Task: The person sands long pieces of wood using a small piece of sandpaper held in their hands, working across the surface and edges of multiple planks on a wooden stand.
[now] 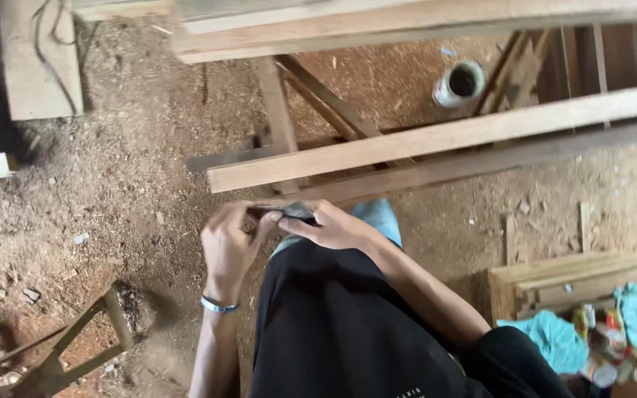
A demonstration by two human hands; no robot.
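there, a small dark grey piece (298, 212), partly hidden.

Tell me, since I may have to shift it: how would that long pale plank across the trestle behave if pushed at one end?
The plank looks long, thick and straight, so probably stiff and fairly heavy. It lies across the trestle with one end overhanging, so a push there might pivot or tip it. Its flat faces make rolling unlikely; it would more likely slide on the plank beneath.
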